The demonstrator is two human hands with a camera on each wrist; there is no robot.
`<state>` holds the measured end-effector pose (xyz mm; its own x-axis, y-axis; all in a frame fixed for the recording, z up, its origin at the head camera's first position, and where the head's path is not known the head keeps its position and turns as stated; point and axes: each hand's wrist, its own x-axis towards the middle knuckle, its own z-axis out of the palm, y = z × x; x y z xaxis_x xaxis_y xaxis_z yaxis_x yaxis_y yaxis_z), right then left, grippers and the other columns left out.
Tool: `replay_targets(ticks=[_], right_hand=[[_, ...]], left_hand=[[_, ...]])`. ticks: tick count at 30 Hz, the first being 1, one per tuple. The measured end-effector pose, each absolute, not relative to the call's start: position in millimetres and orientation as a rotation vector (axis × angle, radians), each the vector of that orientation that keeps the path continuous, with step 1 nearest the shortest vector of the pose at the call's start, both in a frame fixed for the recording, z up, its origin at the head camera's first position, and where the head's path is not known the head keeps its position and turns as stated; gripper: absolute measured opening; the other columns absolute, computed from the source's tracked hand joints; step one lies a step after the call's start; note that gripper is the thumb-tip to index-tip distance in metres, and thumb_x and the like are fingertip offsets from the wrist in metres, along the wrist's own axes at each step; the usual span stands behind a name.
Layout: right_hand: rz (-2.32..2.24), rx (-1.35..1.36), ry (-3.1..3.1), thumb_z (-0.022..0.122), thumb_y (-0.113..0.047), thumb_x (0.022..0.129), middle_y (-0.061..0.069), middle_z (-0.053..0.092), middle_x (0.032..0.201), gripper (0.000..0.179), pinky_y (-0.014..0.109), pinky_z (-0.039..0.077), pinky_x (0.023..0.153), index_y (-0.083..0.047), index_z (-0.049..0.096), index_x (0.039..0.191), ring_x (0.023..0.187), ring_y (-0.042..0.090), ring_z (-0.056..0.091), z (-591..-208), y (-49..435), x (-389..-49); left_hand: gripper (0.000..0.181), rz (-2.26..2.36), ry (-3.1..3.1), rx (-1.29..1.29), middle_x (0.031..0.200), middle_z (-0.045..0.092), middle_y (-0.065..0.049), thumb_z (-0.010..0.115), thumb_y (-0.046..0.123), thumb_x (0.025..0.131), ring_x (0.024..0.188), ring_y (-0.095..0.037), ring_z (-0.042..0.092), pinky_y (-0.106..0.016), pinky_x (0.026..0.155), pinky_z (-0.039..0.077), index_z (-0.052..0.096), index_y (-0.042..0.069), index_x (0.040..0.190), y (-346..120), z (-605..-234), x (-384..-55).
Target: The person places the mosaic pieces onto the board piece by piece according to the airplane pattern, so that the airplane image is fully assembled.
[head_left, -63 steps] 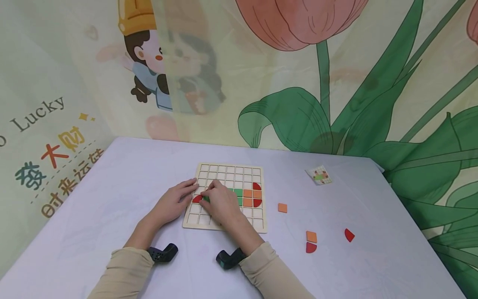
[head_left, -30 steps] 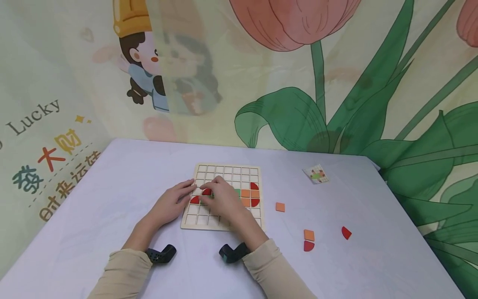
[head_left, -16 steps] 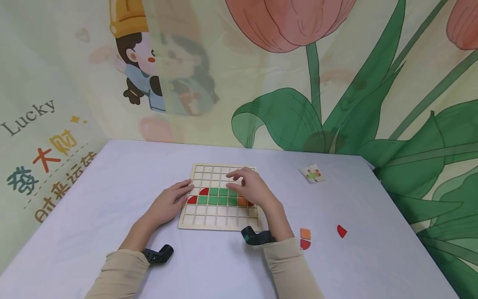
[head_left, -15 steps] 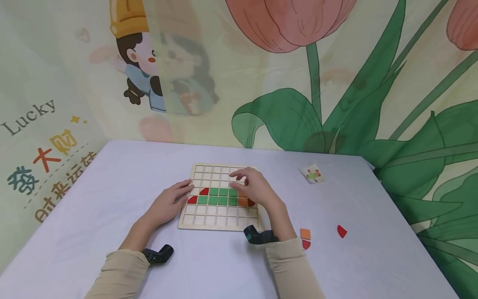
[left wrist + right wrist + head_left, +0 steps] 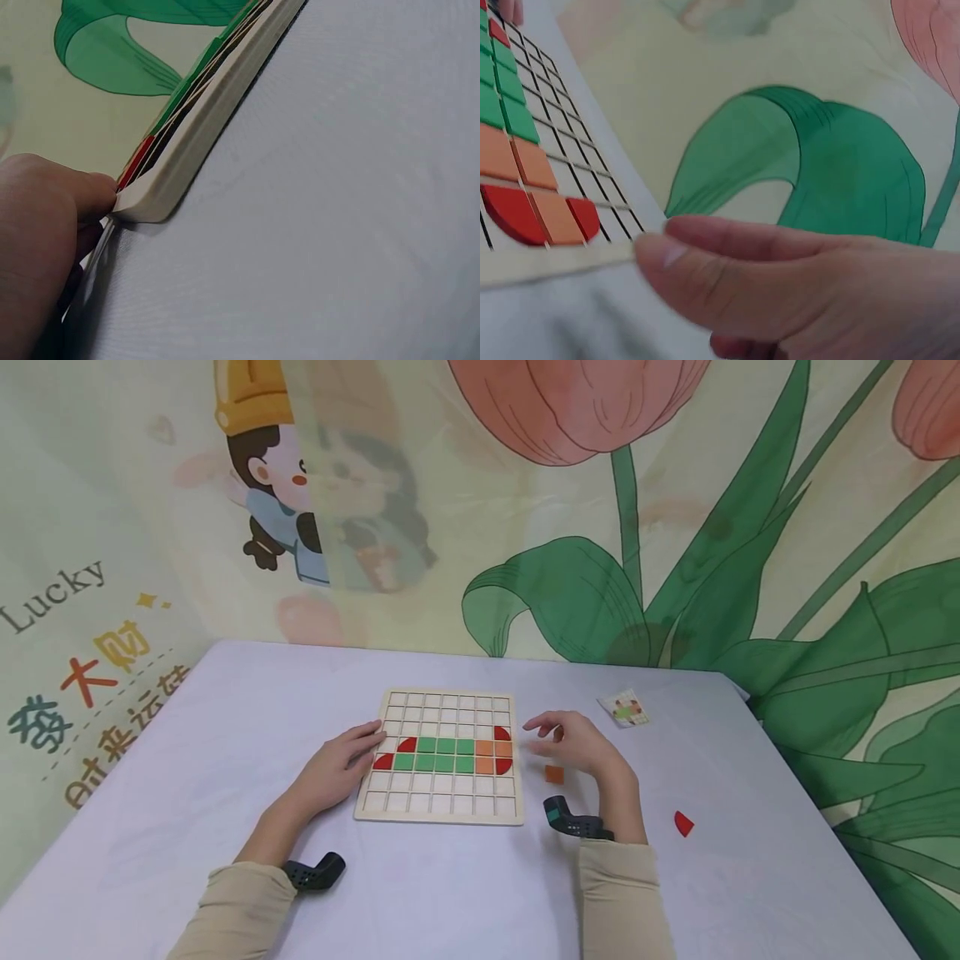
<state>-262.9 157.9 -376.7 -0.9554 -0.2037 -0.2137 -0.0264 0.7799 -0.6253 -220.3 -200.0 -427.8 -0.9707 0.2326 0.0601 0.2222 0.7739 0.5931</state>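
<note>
A wooden grid board (image 5: 438, 808) lies on the table, with two rows of green square tiles (image 5: 445, 746), orange square tiles (image 5: 484, 765) and red quarter-round tiles (image 5: 407, 745) set in its cells. My left hand (image 5: 330, 772) rests at the board's left edge; in the left wrist view the thumb (image 5: 94, 195) touches the board's corner. Right of the board, my right hand (image 5: 581, 745) hovers over the table with loosely bent fingers and holds nothing. A loose orange square tile (image 5: 554, 774) lies just below its fingertips.
A loose red quarter-round tile (image 5: 683, 823) lies farther right on the white cloth (image 5: 465, 893). A small pattern card (image 5: 624, 709) is at the back right. The right forearm covers part of the table. A printed curtain (image 5: 390, 627) stands behind the table.
My right hand has let go of the upper left red quarter-round tile on the board and moved right, off the board. My left hand stays at the edge. The head view has shifted slightly.
</note>
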Motion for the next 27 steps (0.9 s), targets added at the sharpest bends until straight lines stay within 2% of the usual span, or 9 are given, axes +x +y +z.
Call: replay_targets(ticks=[6, 11, 22, 27], right_hand=[[-0.797, -0.12, 2.615, 0.078, -0.023, 0.078, 0.007, 0.057, 0.104, 0.034, 0.035, 0.049, 0.077, -0.022, 0.067, 0.111, 0.098, 0.023, 0.049, -384.7, 177.9, -259.4], [-0.745, -0.095, 2.581, 0.079, -0.019, 0.077, 0.007, 0.057, 0.107, 0.033, 0.04, 0.049, 0.085, -0.024, 0.067, 0.107, 0.103, 0.024, 0.048, -389.0, 182.0, -257.9], [-0.837, -0.095, 2.649, 0.076, -0.015, 0.08, 0.006, 0.054, 0.088, 0.025, 0.03, 0.041, 0.069, -0.016, 0.067, 0.104, 0.089, 0.021, 0.048, -399.5, 179.1, -265.2], [-0.919, -0.017, 2.682, 0.075, -0.016, 0.082, 0.006, 0.056, 0.091, 0.027, 0.03, 0.042, 0.073, -0.017, 0.068, 0.108, 0.093, 0.021, 0.049, -404.0, 178.2, -268.9]], left_hand=[[0.042, 0.989, 2.944, 0.391, 0.152, 0.037, -0.009, 0.049, 0.016, 0.097, 0.141, -0.037, 0.03, -0.056, 0.111, 0.028, 0.049, 0.007, 0.138, -200.8, -427.3, -219.4], [0.042, 0.99, 2.944, 0.399, 0.152, 0.037, -0.01, 0.05, 0.015, 0.097, 0.141, -0.037, 0.03, -0.056, 0.112, 0.028, 0.049, 0.006, 0.138, -200.9, -426.7, -219.2], [0.042, 0.996, 2.945, 0.403, 0.152, 0.036, -0.009, 0.049, 0.015, 0.097, 0.141, -0.035, 0.029, -0.055, 0.112, 0.028, 0.049, 0.006, 0.138, -201.8, -428.7, -220.7], [0.042, 0.995, 2.948, 0.41, 0.152, 0.037, -0.009, 0.049, 0.016, 0.097, 0.141, -0.035, 0.029, -0.055, 0.112, 0.028, 0.049, 0.007, 0.139, -201.7, -429.2, -221.0]])
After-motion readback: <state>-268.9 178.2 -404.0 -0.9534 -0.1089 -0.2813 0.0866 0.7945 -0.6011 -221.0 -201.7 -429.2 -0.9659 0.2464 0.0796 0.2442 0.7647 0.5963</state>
